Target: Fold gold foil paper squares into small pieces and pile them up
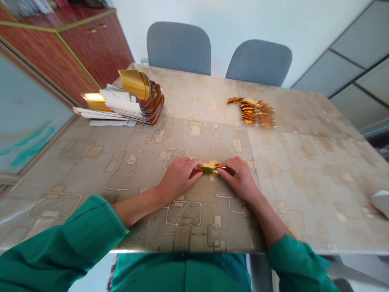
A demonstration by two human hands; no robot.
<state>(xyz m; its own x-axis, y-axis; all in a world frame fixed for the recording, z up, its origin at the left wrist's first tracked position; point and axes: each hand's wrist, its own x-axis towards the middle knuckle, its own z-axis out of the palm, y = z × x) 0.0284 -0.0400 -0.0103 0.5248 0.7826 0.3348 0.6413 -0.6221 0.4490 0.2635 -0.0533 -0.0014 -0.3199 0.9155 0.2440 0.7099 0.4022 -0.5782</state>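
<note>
Both hands low over the near middle of the table, close together: left hand [178, 178] at one end of a small folded gold strip [209, 168], right hand [238, 177] at the other. Fingers curled and pressed in rather than spread, pinching the strip from both sides, with only its shiny middle showing between the fingertips. Strip lying level and doubled over, directly above the patterned table cover [304, 162]; contact with the cover impossible to tell from this angle. Green sleeves [60, 243] ending partway along both forearms, bare wrists resting just over the cover. Farther up the table on the left, a loose, fanned stack of white and gold strips [133, 101], curling at one end and reaching toward the table's left edge. To the right of that stack and well apart from it, a tidy overlapping row of small folded gold pieces [253, 111], flat on the cover and well beyond the hands. Past the far edge of the table, two gray chairs [178, 48] side by side, backs close to the table. In the far left corner, a reddish wooden cabinet [97, 44] with small handles. At the right edge of the table, a white object [379, 202], partly cut off and impossible to name.
</note>
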